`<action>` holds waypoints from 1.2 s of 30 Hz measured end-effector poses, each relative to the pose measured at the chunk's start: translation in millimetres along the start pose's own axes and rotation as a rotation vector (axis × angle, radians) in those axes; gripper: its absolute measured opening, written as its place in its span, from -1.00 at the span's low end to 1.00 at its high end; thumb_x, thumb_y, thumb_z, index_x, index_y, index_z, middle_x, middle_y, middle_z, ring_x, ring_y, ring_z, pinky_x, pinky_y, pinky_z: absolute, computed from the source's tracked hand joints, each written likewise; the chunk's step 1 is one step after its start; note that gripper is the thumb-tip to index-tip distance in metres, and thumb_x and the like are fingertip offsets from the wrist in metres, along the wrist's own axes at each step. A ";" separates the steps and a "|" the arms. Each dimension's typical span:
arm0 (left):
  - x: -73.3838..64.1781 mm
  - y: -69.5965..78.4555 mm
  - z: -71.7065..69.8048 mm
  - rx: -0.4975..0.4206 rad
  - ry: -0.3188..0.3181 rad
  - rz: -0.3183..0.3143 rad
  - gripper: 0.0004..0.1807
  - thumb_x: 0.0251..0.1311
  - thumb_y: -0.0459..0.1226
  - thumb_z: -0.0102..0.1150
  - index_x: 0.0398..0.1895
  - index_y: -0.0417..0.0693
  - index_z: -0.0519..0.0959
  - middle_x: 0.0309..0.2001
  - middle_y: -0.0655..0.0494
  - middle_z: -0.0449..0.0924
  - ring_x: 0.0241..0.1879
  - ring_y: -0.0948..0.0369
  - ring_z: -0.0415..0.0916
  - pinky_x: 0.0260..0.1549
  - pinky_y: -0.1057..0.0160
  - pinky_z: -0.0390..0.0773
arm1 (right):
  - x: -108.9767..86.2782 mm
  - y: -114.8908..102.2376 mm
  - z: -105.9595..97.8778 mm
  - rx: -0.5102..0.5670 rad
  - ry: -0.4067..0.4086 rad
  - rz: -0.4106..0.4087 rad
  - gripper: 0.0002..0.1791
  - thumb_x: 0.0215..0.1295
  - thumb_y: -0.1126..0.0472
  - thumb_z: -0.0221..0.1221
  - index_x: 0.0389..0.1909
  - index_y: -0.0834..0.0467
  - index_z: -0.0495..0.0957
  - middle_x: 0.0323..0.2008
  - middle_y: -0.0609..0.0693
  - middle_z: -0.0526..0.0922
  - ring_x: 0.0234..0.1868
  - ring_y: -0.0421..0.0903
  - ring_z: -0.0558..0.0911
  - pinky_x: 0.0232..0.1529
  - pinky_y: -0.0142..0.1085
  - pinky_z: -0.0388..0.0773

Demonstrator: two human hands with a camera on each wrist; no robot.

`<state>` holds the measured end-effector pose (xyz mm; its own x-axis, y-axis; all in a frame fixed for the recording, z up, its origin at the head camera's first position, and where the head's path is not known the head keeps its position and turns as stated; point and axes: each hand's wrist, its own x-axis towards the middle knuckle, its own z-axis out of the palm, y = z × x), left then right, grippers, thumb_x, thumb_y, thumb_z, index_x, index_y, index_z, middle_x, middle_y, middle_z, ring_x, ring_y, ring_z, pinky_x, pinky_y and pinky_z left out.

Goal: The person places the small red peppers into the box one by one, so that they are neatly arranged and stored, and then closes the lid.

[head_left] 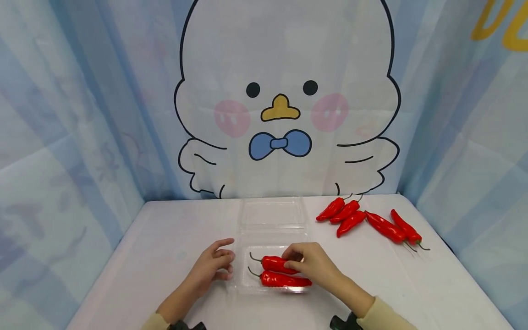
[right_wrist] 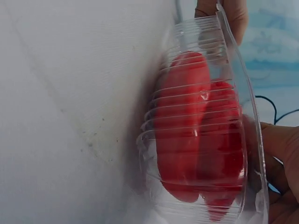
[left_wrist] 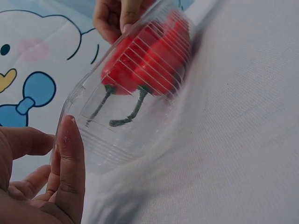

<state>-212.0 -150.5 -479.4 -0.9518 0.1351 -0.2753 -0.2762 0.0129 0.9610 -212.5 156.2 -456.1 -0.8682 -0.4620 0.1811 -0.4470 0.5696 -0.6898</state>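
An open clear plastic clamshell box (head_left: 244,283) lies on the white table, its lid (head_left: 272,214) folded back toward the wall. Two red chili peppers are in its base, stems to the left. My right hand (head_left: 316,265) pinches the right end of the farther pepper (head_left: 272,263) between thumb and fingers. The nearer pepper (head_left: 284,279) lies alongside it. At the box's left side is my left hand (head_left: 209,266), fingers loosely bent and holding nothing. In the left wrist view, its fingertips (left_wrist: 68,133) are at the box rim.
Several more red chili peppers (head_left: 349,223) lie at the table's back right, two of them (head_left: 385,227) farther right. A curtain with a cartoon bird (head_left: 284,169) hangs behind the table, and blue curtains (head_left: 62,183) enclose both sides.
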 end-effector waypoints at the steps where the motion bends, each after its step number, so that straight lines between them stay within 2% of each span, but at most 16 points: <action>1: -0.1 -0.1 0.1 0.001 0.005 -0.001 -0.39 0.43 -0.34 0.17 0.50 -0.13 0.29 -0.07 -0.09 0.58 -0.40 0.20 0.55 -0.43 0.30 0.69 | -0.5 0.4 1.4 -0.009 -0.001 -0.007 -0.85 0.23 0.29 0.43 -0.21 0.04 0.74 -0.30 -0.19 0.76 -0.27 -0.34 0.66 -0.18 -0.40 0.65; 13: 0.7 -1.0 -0.7 -0.003 -0.002 -0.002 -0.39 0.43 -0.33 0.18 0.50 -0.12 0.29 -0.07 -0.08 0.58 -0.40 0.20 0.55 -0.44 0.30 0.68 | -2.4 3.5 10.4 -0.105 -0.029 -0.073 -0.82 0.18 0.34 0.45 -0.27 0.03 0.71 -0.29 -0.18 0.75 -0.25 -0.32 0.66 -0.13 -0.32 0.68; 21: -0.4 -1.2 -0.5 -0.001 0.002 -0.009 -0.39 0.43 -0.33 0.18 0.50 -0.12 0.29 -0.06 -0.09 0.58 -0.39 0.20 0.55 -0.44 0.29 0.68 | -1.0 1.0 13.5 -0.157 -0.058 -0.046 -0.86 0.21 0.24 0.45 -0.26 0.00 0.71 -0.30 -0.23 0.73 -0.28 -0.36 0.60 -0.14 -0.35 0.66; 27: 0.9 -0.6 -0.8 0.009 0.009 -0.003 -0.40 0.43 -0.33 0.17 0.50 -0.10 0.30 -0.05 -0.10 0.59 -0.39 0.19 0.55 -0.44 0.29 0.69 | -0.9 0.2 15.3 -0.199 -0.038 -0.052 -0.85 0.23 0.21 0.44 -0.25 -0.02 0.67 -0.30 -0.23 0.66 -0.28 -0.32 0.57 -0.17 -0.36 0.65; 36: 1.5 0.4 -0.6 0.006 -0.003 -0.005 -0.40 0.44 -0.32 0.16 0.50 -0.10 0.28 -0.06 -0.08 0.58 -0.38 0.19 0.55 -0.43 0.31 0.68 | -1.2 1.1 16.7 -0.200 -0.030 -0.023 -0.83 0.32 0.10 0.39 -0.16 0.01 0.63 -0.24 -0.19 0.62 -0.23 -0.25 0.60 -0.15 -0.34 0.66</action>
<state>-213.6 -150.9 -479.5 -0.9499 0.1383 -0.2803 -0.2803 0.0196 0.9597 -208.4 146.0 -468.8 -0.8517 -0.4947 0.1726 -0.5033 0.6810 -0.5319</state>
